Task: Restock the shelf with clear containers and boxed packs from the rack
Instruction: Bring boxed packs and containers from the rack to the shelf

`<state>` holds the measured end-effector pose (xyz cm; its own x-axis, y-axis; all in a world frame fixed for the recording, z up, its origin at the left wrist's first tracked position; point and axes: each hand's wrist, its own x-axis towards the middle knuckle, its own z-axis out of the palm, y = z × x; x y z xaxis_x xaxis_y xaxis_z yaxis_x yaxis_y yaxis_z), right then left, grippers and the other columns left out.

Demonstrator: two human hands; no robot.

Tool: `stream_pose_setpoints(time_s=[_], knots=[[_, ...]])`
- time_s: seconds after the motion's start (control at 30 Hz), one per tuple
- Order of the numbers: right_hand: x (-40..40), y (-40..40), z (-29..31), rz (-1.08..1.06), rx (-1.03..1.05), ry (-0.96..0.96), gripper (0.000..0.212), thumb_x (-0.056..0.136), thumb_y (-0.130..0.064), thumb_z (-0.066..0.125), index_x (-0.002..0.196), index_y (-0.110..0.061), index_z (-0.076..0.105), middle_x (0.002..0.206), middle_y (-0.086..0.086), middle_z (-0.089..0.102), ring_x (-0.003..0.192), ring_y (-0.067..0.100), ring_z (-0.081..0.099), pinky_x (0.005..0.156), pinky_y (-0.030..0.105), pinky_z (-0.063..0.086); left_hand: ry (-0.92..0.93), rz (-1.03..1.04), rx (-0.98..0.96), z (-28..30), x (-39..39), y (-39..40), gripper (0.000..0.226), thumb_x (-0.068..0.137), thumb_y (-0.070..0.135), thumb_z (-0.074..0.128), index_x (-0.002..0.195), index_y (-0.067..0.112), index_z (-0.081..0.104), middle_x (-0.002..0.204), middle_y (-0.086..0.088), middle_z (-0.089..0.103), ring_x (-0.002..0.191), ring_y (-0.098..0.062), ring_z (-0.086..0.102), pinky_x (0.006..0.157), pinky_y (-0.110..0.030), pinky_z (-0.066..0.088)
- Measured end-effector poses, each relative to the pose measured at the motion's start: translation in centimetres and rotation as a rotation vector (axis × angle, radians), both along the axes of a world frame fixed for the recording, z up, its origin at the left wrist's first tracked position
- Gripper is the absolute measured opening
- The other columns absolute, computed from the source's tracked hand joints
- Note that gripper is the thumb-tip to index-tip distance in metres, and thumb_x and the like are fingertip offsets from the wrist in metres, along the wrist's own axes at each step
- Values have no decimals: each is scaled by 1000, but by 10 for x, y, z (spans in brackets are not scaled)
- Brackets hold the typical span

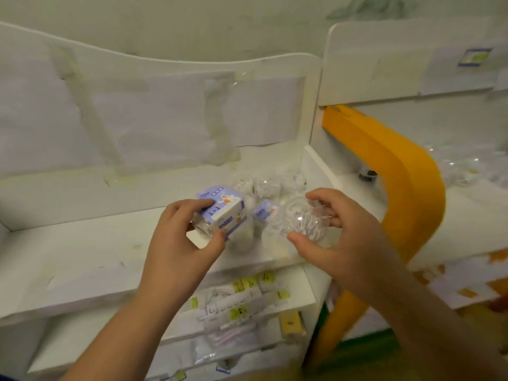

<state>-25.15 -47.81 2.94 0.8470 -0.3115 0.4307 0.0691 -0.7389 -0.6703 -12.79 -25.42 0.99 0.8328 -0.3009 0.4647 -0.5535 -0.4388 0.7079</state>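
A small white-and-purple cardboard boxed pack (222,213) with a cartoon print sits above the white shelf (82,251), gripped by the left hand (178,243), whose fingers (192,206) curl over its top with the thumb under its front edge. The right hand (343,237) holds a round clear plastic container (298,218) of white sticks just beside it, fingers curled around its far side, thumb at its near rim. More clear containers (268,184) rest at the back of the shelf. A yellow curved plastic frame (398,174) stands to the right.
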Motion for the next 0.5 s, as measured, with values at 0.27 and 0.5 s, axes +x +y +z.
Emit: stream_pose_setpoints(time_s=[0.27,0.5], knots=[[-140,-111,-1,-83,-39,51,65,70,-59,73,127,-40,49,115,-21,58,102,2,60,81,27,57,16,-176,-1,-8,-135,-120,45,74,23,76,108,45,57,110,21,56,97,-4,60,77,-21,49],[-230,-205,-3,-333,-55,48,66,68,-61,71,126,-38,49,112,-22,55,100,-1,57,75,9,50,-6,-392,53,-20,-207,-222,48,75,21,77,116,37,58,117,20,52,111,-3,54,89,-23,47]])
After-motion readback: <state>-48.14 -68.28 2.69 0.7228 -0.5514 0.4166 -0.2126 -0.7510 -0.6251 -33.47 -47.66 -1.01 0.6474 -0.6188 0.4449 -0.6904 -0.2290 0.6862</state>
